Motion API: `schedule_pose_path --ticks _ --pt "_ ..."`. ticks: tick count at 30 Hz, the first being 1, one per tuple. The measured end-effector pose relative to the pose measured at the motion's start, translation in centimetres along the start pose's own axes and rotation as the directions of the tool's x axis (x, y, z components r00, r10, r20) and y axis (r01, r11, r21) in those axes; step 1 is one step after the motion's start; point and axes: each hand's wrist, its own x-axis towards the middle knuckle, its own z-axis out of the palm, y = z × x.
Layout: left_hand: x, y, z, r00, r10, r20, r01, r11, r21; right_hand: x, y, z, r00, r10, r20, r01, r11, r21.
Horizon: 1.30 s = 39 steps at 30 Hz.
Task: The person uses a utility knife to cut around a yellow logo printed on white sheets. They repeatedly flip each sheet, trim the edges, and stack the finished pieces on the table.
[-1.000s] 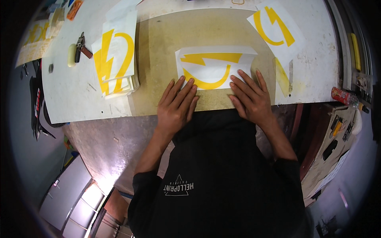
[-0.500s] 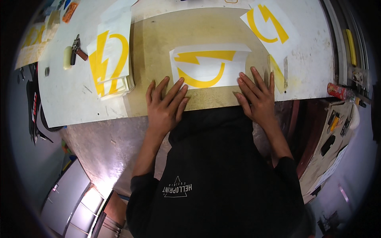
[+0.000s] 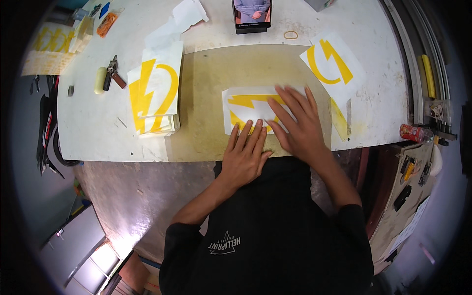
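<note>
A white sheet [image 3: 236, 92] with a yellow bolt and curved band lies on a tan cutting mat [image 3: 206, 69] in front of me. The fingertips of my left hand [image 3: 244, 156] rest flat on its near edge, the fingers stretched out and holding nothing. Across the right part of the sheet is my right hand [image 3: 302, 123], fingers spread and slightly smeared by motion. It hides much of the yellow design, and whether it presses on the paper I cannot tell.
A stack of similar yellow-printed sheets [image 3: 157, 93] sits left of the mat, beside a hand tool [image 3: 114, 73] and a pale rounded object [image 3: 100, 80]. Another printed sheet [image 3: 328, 61] and a yellow strip [image 3: 338, 123] lie right. A phone [image 3: 251, 14] stands at the back.
My left hand has moved right onto the sheet's near edge. My right hand has shifted left and farther over the sheet's right side. The view has tilted, bringing the phone into sight.
</note>
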Motion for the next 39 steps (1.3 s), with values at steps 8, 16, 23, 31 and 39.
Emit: schedule_pose_path --ticks 8,16,23,31,39 --pt "1.8 -1.6 0.2 1.0 -0.019 -0.017 0.02 0.999 0.025 4.4 4.1 3.1 0.998 -0.053 0.015 0.054 0.999 -0.005" --pt "4.6 -3.9 -1.9 0.988 -0.098 0.117 0.094 0.995 0.036 2.1 2.5 5.8 0.999 0.024 0.024 -0.019 0.985 -0.172" --pt "5.0 -5.0 -2.1 0.987 -0.084 0.135 0.084 0.996 0.011 -2.5 3.3 2.2 0.95 0.207 0.233 -0.15 0.959 -0.24" --pt "5.0 -5.4 -1.9 0.989 -0.036 0.143 0.022 0.995 0.098 -8.4 6.3 -4.1 0.868 0.454 -0.202 -0.496 0.781 -0.378" --pt "4.8 -5.3 -1.5 0.985 -0.048 0.164 0.024 0.989 0.145 -10.9 6.1 -5.1 0.568 0.818 -0.092 -0.755 0.562 0.337"
